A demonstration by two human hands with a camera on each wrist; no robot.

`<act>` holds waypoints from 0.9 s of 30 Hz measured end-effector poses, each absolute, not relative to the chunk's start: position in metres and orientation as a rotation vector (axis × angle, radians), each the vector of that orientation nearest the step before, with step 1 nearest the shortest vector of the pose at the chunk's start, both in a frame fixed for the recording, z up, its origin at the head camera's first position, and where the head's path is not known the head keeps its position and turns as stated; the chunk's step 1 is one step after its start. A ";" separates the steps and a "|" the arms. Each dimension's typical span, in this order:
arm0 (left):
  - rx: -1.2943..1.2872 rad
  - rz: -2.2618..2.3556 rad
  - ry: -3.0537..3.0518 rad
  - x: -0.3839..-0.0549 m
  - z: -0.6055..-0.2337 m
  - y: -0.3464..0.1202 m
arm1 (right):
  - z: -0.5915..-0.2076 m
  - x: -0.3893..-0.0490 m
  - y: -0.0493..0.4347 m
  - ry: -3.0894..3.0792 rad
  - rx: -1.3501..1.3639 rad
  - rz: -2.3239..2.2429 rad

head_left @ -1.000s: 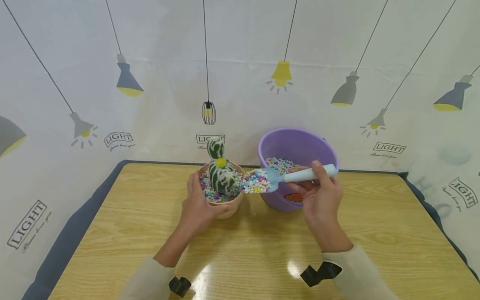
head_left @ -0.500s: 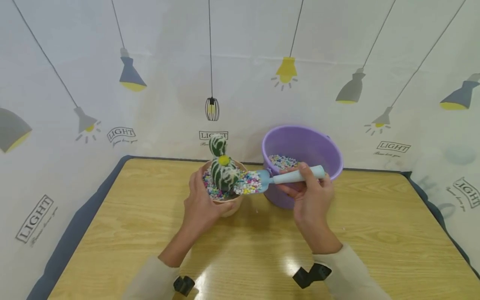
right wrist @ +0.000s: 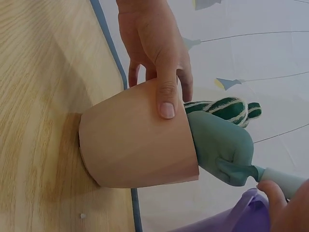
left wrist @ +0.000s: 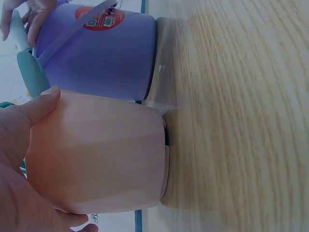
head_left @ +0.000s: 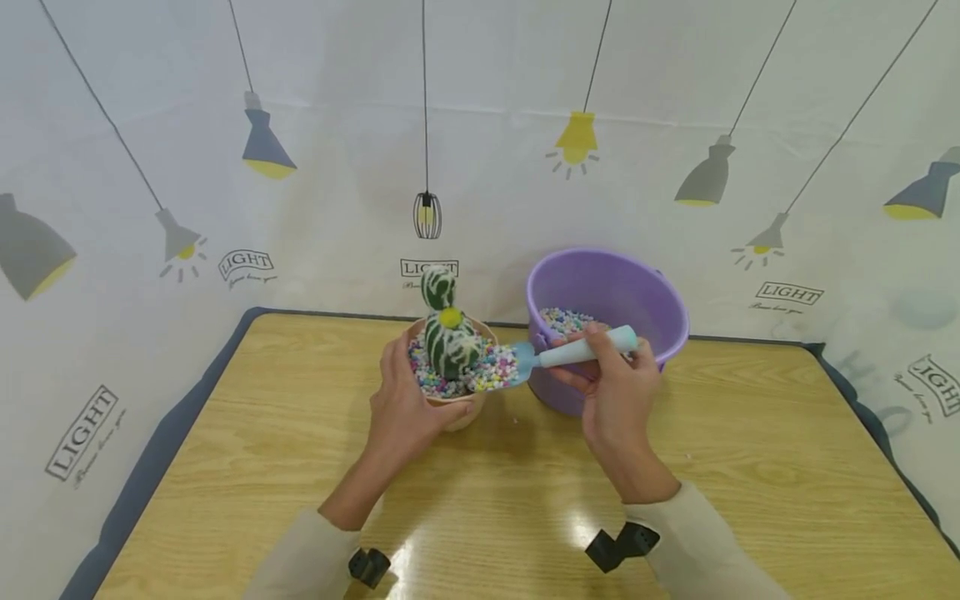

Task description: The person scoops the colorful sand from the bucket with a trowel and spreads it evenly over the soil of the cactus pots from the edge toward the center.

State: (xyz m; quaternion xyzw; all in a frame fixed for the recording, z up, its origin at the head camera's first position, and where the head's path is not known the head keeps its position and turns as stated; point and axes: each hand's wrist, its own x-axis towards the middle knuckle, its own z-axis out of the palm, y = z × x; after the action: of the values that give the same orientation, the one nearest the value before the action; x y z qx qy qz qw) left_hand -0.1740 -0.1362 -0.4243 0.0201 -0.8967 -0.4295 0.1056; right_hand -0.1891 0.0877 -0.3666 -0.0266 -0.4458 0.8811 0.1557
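Note:
My left hand (head_left: 405,408) grips a peach flowerpot (left wrist: 101,150) by its rim and side, thumb toward the front. In the pot stands a green striped cactus (head_left: 450,346) with a yellow flower, ringed by small multicoloured beads (head_left: 426,379). My right hand (head_left: 622,396) holds the pale handle of a light blue hand trowel (head_left: 525,360) between thumb and fingers. The trowel's blade, heaped with beads (head_left: 495,368), reaches over the right side of the pot's rim. In the right wrist view the underside of the trowel blade (right wrist: 222,145) lies against the pot's rim.
A purple bucket (head_left: 600,275) with more beads inside stands right of the pot, behind my right hand. Its handle (left wrist: 77,34) hangs down the front. A stray bead (right wrist: 82,216) lies on the wooden table (head_left: 487,517). A cloth printed with lamps (head_left: 495,167) hangs behind the table.
My right hand has moved left with the trowel, bringing its loaded blade from the pot's edge in over the rim beside the cactus. The left hand keeps its hold on the pot.

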 end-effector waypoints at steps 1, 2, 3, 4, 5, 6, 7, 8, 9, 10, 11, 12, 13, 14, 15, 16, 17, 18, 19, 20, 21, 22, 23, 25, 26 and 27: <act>0.059 -1.264 -2.644 -0.174 -0.424 -0.136 | -0.366 -0.189 0.087 -1.288 -0.076 2.516; 0.062 -1.262 -2.646 -0.174 -0.424 -0.136 | -0.366 -0.190 0.087 -1.305 -0.074 2.507; 0.064 -1.262 -2.649 -0.174 -0.424 -0.136 | -0.366 -0.190 0.087 -1.322 -0.073 2.498; 0.066 -1.261 -2.651 -0.174 -0.424 -0.136 | -0.365 -0.190 0.087 -1.339 -0.073 2.491; 0.069 -1.258 -2.654 -0.174 -0.424 -0.137 | -0.364 -0.190 0.087 -1.354 -0.072 2.487; 0.069 -1.256 -2.657 -0.174 -0.424 -0.137 | -0.363 -0.191 0.087 -1.369 -0.067 2.483; 0.072 -1.253 -2.661 -0.174 -0.424 -0.137 | -0.363 -0.191 0.087 -1.381 -0.063 2.480; 0.071 -1.248 -2.665 -0.174 -0.424 -0.137 | -0.362 -0.191 0.087 -1.391 -0.061 2.479; 0.069 -1.245 -2.668 -0.174 -0.424 -0.137 | -0.361 -0.192 0.087 -1.400 -0.054 2.478; 0.067 -1.242 -2.670 -0.174 -0.425 -0.137 | -0.360 -0.192 0.087 -1.406 -0.049 2.478; 0.064 -1.239 -2.673 -0.174 -0.425 -0.137 | -0.359 -0.192 0.087 -1.411 -0.043 2.480; 0.061 -1.237 -2.675 -0.174 -0.425 -0.137 | -0.358 -0.192 0.088 -1.421 -0.038 2.475; 0.060 -1.236 -2.676 -0.174 -0.425 -0.138 | -0.357 -0.192 0.088 -1.430 -0.034 2.471; 0.059 -1.232 -2.676 -0.174 -0.425 -0.138 | -0.356 -0.192 0.088 -1.439 -0.031 2.467; 0.059 -1.229 -2.676 -0.174 -0.426 -0.137 | -0.355 -0.192 0.088 -1.447 -0.027 2.464; 0.058 -1.220 -2.679 -0.174 -0.426 -0.137 | -0.354 -0.192 0.088 -1.456 -0.026 2.460; 0.058 -1.212 -2.677 -0.174 -0.426 -0.137 | -0.354 -0.192 0.088 -1.463 -0.023 2.457; 0.063 -1.202 -2.679 -0.174 -0.427 -0.136 | -0.353 -0.192 0.088 -1.470 -0.022 2.454; 0.067 -1.188 -2.682 -0.174 -0.427 -0.136 | -0.353 -0.192 0.088 -1.472 -0.022 2.456; 0.074 -1.174 -2.685 -0.173 -0.427 -0.135 | -0.352 -0.192 0.088 -1.475 -0.019 2.458; 0.080 -1.167 -2.685 -0.173 -0.427 -0.134 | -0.352 -0.192 0.088 -1.476 -0.016 2.460; 0.087 -1.157 -2.686 -0.173 -0.427 -0.134 | -0.352 -0.192 0.088 -1.477 -0.014 2.462; 0.095 -1.153 -2.685 -0.173 -0.428 -0.133 | -0.351 -0.192 0.088 -1.477 -0.013 2.462; 0.105 -1.146 -2.681 -0.173 -0.428 -0.132 | -0.350 -0.193 0.089 -1.484 -0.015 2.454; 0.106 -1.145 -2.676 -0.173 -0.428 -0.131 | -0.350 -0.194 0.089 -1.487 -0.013 2.448; 0.104 -1.144 -2.673 -0.173 -0.427 -0.132 | -0.349 -0.194 0.089 -1.485 -0.015 2.446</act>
State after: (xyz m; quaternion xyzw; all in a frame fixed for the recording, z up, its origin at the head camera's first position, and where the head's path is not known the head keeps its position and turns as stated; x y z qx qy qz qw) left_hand -0.1735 -0.1315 -0.4275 0.0354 -0.9126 -0.3905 0.1158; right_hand -0.1943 0.0889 -0.3490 -0.0051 -0.5140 0.8464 0.1395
